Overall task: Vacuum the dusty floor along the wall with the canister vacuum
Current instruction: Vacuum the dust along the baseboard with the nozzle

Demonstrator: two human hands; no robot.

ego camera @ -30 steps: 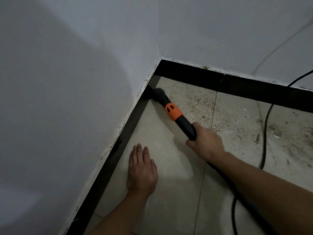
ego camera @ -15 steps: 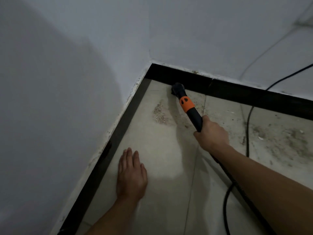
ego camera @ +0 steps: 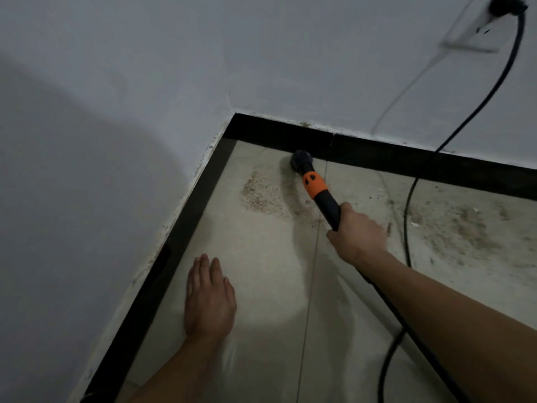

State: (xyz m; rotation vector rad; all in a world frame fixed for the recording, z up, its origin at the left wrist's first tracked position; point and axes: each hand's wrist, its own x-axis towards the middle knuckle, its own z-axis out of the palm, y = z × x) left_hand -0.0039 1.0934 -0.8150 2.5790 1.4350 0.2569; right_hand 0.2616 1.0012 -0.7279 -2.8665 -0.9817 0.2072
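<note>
My right hand (ego camera: 359, 235) grips a black vacuum wand (ego camera: 327, 205) with an orange collar (ego camera: 313, 184). Its round black nozzle (ego camera: 301, 159) sits on the tiled floor, right at the black skirting (ego camera: 377, 158) of the far wall, near the corner. A patch of brown dust (ego camera: 258, 196) lies on the tile left of the nozzle. My left hand (ego camera: 209, 298) rests flat on the floor with fingers straight, close to the left skirting. The canister is out of view.
A black power cord (ego camera: 406, 222) runs from a wall socket (ego camera: 507, 4) at the top right down across the floor. The vacuum hose (ego camera: 389, 356) trails under my right arm. More dust and grime (ego camera: 470, 228) covers the tiles at right. White walls meet at the corner.
The nozzle has moved from the left wall's skirting across to the far wall's skirting, leaving a dust patch exposed beside it. My left hand stays flat on the floor.
</note>
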